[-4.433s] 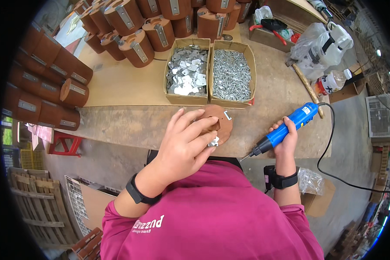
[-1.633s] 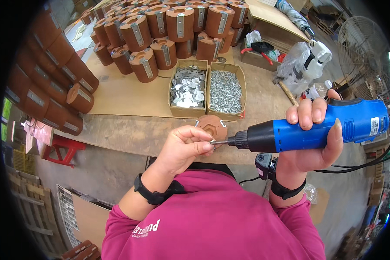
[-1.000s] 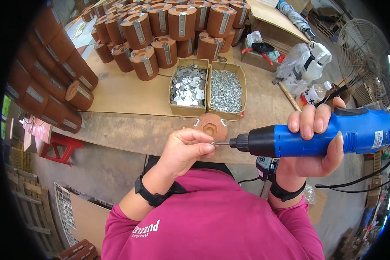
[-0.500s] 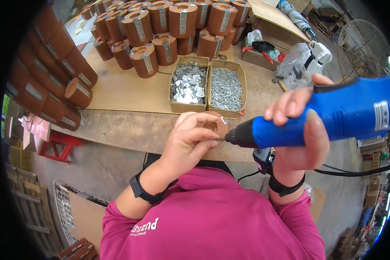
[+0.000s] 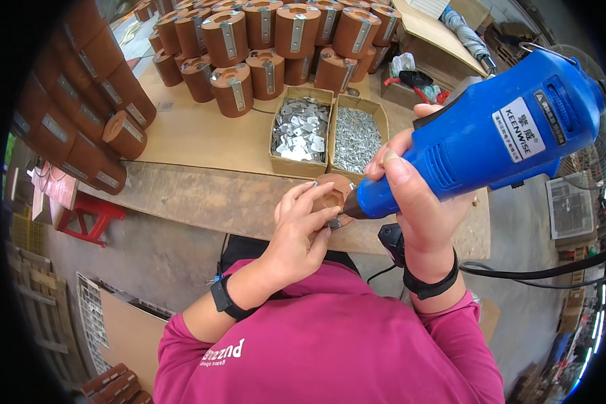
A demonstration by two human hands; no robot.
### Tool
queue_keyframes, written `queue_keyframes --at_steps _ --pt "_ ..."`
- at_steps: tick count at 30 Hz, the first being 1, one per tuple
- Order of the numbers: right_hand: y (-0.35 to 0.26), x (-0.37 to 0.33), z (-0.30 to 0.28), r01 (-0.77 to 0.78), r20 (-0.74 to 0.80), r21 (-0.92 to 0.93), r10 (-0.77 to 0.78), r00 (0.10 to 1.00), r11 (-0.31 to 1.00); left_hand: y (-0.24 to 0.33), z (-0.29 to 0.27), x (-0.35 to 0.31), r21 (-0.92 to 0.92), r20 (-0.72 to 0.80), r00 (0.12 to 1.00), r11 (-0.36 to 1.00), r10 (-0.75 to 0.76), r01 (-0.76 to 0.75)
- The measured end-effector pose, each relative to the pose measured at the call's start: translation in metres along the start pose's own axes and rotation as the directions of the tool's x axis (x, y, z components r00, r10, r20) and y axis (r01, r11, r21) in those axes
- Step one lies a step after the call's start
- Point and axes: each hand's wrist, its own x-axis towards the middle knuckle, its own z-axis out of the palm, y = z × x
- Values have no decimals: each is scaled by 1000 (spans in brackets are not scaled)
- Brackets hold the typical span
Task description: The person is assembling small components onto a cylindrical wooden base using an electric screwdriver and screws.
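I log the blue-and-black electric screwdriver (image 5: 478,138), wrapped in the right hand (image 5: 421,192), swung down from level to the reddish-brown round block (image 5: 337,182) on the brown wooden bench (image 5: 182,195): tool seemingly at work. Left hand (image 5: 297,230) spread against block; pinch unclear.

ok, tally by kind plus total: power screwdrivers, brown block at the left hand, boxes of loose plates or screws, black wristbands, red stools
Blue power screwdriver: 1
Brown block at the left hand: 1
Plate box and screw box: 2
Black wristbands: 2
Red stool: 1
Total: 7
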Motion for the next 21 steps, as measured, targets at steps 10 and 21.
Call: queue_keyframes --at_steps 10,21 --pt "1 -1 1 -49 133 -123 65 989 991 -4 1 -2 2 11 1000 1000 -13 13" --pt "8 3 6 -39 135 -173 63 989 984 -7 2 -1 68 12 999 996 -52 51"
